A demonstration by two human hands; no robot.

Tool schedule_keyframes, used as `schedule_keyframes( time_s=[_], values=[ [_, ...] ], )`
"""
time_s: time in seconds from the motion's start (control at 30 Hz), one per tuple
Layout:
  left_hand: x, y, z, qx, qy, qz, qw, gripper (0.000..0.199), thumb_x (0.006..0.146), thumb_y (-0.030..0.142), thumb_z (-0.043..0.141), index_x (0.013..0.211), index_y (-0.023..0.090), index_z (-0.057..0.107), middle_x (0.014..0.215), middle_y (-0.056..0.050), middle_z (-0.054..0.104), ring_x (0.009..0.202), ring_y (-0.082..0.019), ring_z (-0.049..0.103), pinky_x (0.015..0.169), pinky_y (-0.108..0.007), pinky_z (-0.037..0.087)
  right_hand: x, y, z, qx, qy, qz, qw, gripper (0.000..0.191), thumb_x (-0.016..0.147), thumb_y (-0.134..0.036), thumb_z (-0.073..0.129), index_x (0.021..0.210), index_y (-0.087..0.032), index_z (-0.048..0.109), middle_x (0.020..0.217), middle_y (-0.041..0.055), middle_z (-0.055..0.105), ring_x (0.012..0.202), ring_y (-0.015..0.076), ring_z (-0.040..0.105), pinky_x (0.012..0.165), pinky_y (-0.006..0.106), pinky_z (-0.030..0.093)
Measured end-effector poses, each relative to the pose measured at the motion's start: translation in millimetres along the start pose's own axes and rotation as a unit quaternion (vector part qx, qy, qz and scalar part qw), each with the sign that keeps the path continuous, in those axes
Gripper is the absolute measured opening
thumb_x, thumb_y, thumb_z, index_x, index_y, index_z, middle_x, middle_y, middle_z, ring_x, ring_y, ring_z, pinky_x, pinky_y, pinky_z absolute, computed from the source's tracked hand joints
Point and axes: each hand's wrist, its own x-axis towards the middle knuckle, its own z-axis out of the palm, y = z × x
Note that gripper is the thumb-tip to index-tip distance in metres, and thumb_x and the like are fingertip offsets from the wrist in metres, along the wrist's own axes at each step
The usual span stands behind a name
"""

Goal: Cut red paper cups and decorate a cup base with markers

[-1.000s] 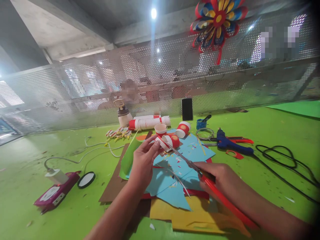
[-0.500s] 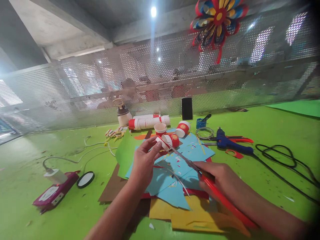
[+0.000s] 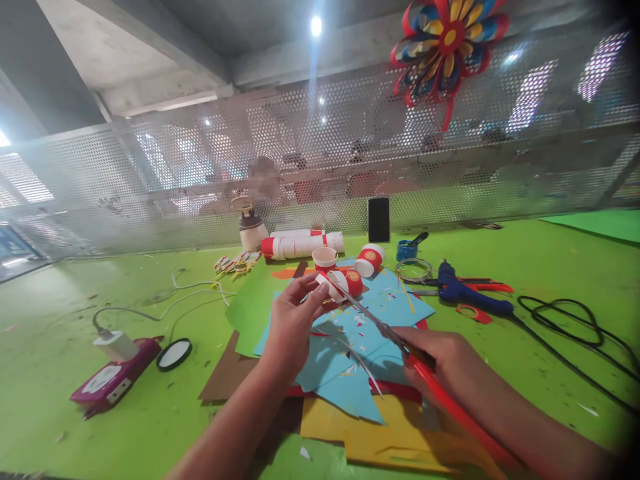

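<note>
At L hand [image 3: 294, 320] fingertips, red/white paper pc [image 3: 325, 280] is sitting pinched above blue paper [image 3: 330, 373]; prob. light, bendy, easily creased, so gentle edge grip's suiting it. R hand [image 3: 440, 350] is gripping scissors [image 3: 384, 329], fingers wrapping handles, blades pointing twd pc.

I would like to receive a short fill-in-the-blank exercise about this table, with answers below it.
The right hand holds scissors with a ____ handle.
The left hand holds a red-and-____ piece.
The glue gun is ____.
The table is ____.

Missing words: red; white; blue; green.
</note>
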Motion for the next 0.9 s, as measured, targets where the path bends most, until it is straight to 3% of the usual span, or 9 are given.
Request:
schedule_keyframes(
  time_s=[0.27, 0.53, 0.9],
  values=[
    [3.2, 0.7, -4.2, -0.013, 0.003, -0.012, 1.000, 0.031, 0.075, 0.027, 0.080, 0.099, 0.011, 0.069, 0.100, -0.012, 0.073, 0.086, -0.021, 0.070, 0.077, -0.037, 0.058, 3.8, 20.7, 2.3, -0.050, 0.005, -0.029, 0.998, 0.030, 0.076, -0.017, 0.058, 0.098, -0.019, 0.077, 0.070, 0.0003, 0.071, 0.062, 0.0176, 0.061, 0.056, 0.025, 0.044],
    [1.9, -0.2, -0.9, 0.003, 0.005, -0.017, 1.000, 0.031, 0.071, 0.026, 0.082, 0.094, 0.010, 0.068, 0.096, -0.009, 0.072, 0.083, -0.019, 0.069, 0.079, -0.036, 0.057, 2.6, 5.6, -0.9, -0.059, 0.011, -0.027, 0.998, 0.026, 0.074, -0.017, 0.059, 0.091, -0.020, 0.078, 0.074, 0.0007, 0.073, 0.065, 0.0183, 0.062, 0.061, 0.026, 0.044],
    [0.0, 1.1, -0.5, 0.031, 0.002, -0.011, 0.999, 0.030, 0.073, 0.029, 0.081, 0.093, 0.010, 0.067, 0.093, -0.009, 0.072, 0.082, -0.020, 0.069, 0.079, -0.036, 0.056, 0.2, 4.2, -0.8, -0.060, 0.017, -0.029, 0.998, 0.030, 0.077, -0.020, 0.057, 0.097, -0.020, 0.078, 0.072, 0.0009, 0.071, 0.064, 0.0178, 0.060, 0.063, 0.026, 0.045]
  ],
)
